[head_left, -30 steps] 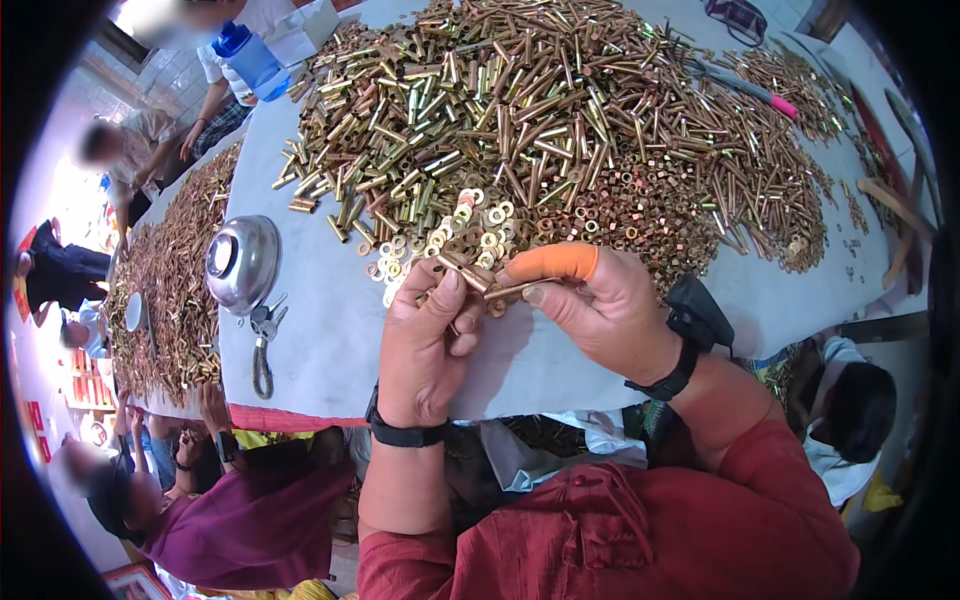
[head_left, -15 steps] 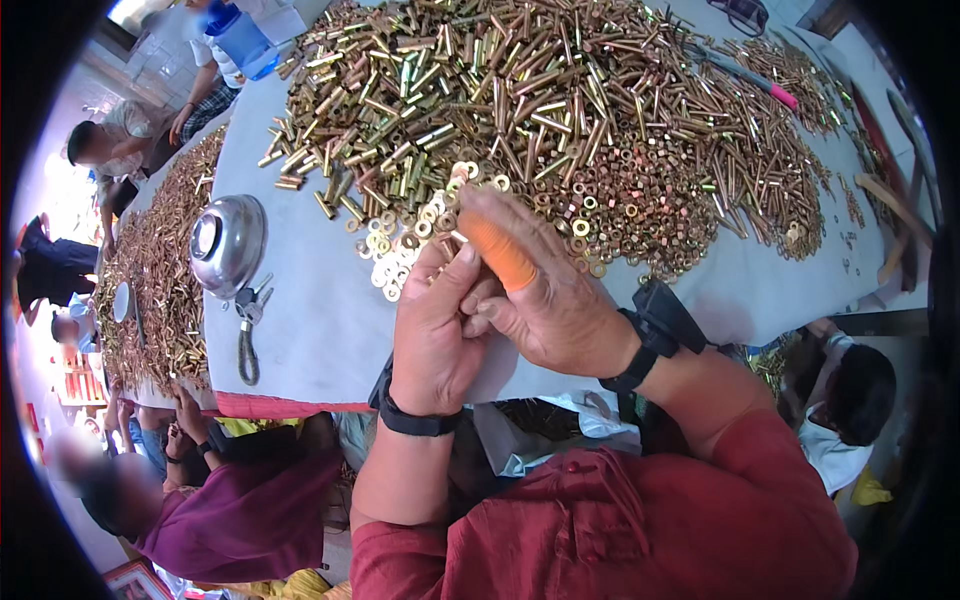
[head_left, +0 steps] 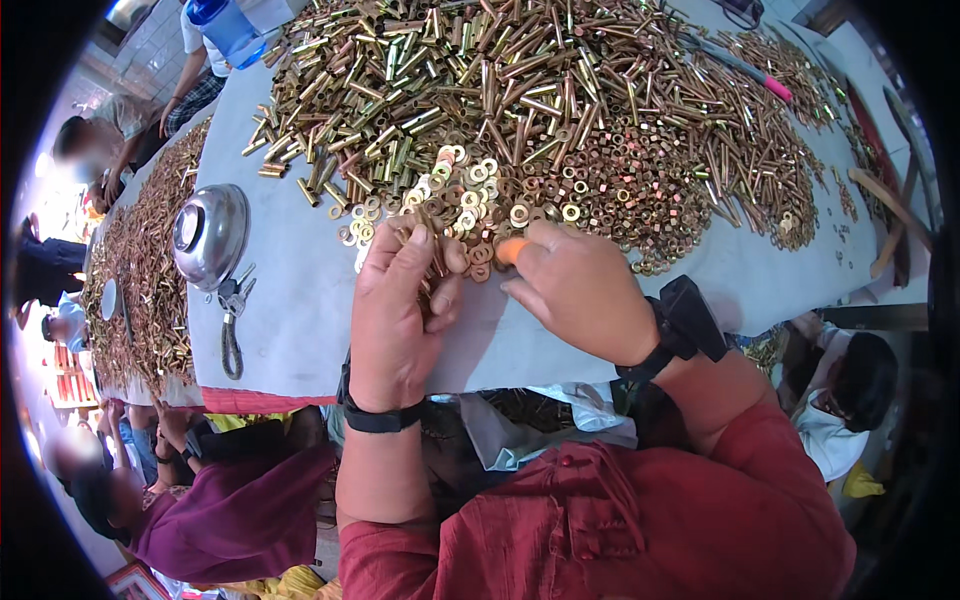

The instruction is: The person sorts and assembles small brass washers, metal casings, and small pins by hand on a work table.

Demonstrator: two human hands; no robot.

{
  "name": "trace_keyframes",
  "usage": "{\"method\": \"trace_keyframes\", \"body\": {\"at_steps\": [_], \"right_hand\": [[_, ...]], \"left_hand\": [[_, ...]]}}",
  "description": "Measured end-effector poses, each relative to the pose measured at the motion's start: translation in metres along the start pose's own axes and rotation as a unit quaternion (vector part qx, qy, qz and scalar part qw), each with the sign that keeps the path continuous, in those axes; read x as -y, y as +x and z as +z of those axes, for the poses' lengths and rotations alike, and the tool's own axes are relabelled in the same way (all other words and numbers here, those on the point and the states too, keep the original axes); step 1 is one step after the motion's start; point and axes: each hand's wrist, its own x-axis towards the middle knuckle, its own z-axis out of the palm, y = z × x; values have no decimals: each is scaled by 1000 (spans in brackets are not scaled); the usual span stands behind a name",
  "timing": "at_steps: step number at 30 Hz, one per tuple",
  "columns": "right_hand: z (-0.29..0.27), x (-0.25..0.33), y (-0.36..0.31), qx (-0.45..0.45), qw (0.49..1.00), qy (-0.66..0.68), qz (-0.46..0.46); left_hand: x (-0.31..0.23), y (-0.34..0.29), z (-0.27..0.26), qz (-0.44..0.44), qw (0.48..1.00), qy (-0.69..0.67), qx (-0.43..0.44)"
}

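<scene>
My left hand (head_left: 398, 310), palm turned up, is curled around several brass-coloured metal pieces (head_left: 432, 270); fingers hide most of them, so their exact kind is unclear. My right hand (head_left: 590, 290) is beside it, palm down with fingers curled in. An orange finger cover (head_left: 511, 250) on it reaches the near edge of the flat washers (head_left: 470, 200). Whatever those fingertips pinch, if anything, is hidden. Beyond both hands rises a big heap of brass-coloured metal tubes (head_left: 400, 105). Small nuts (head_left: 640, 190) are piled to the right of the washers.
An upturned steel bowl (head_left: 215, 235) and keys (head_left: 235, 300) with a dark strap lie left on the grey-covered table (head_left: 290, 330). A pink-tipped tool (head_left: 775, 88) rests on the heap at right. A blue jug (head_left: 228, 35) stands far left. Other people sit nearby.
My hands have come apart. The right one, earlier stretched over the left, is now curled down at the washers. My left hand has shifted left, showing the metal pieces in it.
</scene>
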Motion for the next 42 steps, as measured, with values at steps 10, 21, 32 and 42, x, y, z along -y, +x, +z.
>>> {"method": "trace_keyframes", "body": {"at_steps": [10,21,32,42], "right_hand": [[-1,-10,-1,-25,997,-71,30],[-4,-7,8,-128,930,336,80],[-9,-9,7,-89,938,331,55],[-40,-52,7,-84,995,6,48]], "left_hand": [[0,-5,5,21,954,298,1],[16,0,6,90,906,405,84],[12,-2,7,41,933,351,69],[18,5,-8,125,921,362,68]]}}
